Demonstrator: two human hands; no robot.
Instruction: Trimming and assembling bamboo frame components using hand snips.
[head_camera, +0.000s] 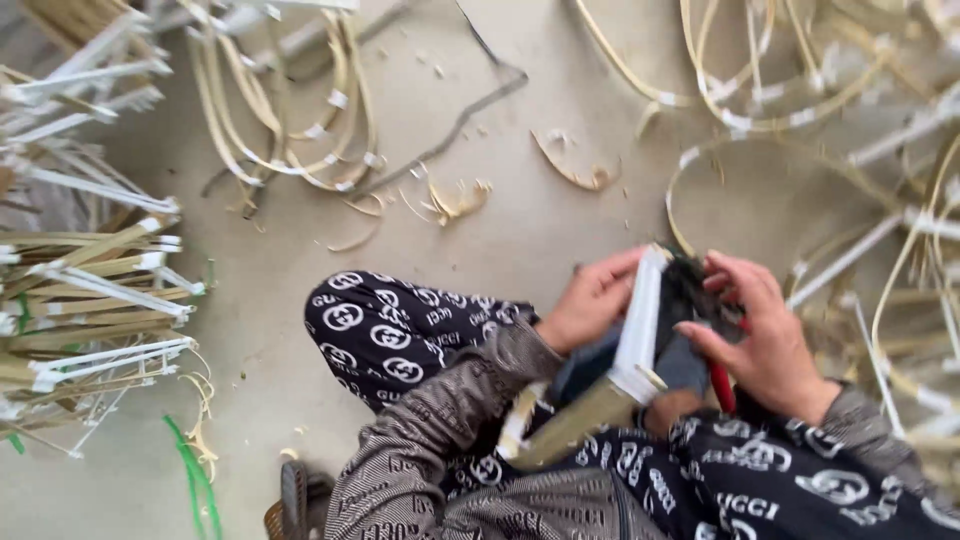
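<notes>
Bamboo strip (590, 405), white-wrapped, is lying braced across the lap; left hand (590, 300) is gripping its wrapping while right hand (755, 330) is clasping red-handled pliers (722, 385) against it.

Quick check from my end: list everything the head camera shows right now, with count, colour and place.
Bamboo stick: one, tan with a white-wrapped end, held over the lap.
Pliers: one, red handles, in the right hand.
Stick bundles: many, tan with white ends, stacked at left.
Bent strips: several, pale yellow, top centre and across the right.
Shavings: scattered, tan, on the floor.
Green strap: one, lower left.
Sandal: one, brown, bottom edge.
Left hand: on the stick's white end.
Right hand: around the pliers.
</notes>
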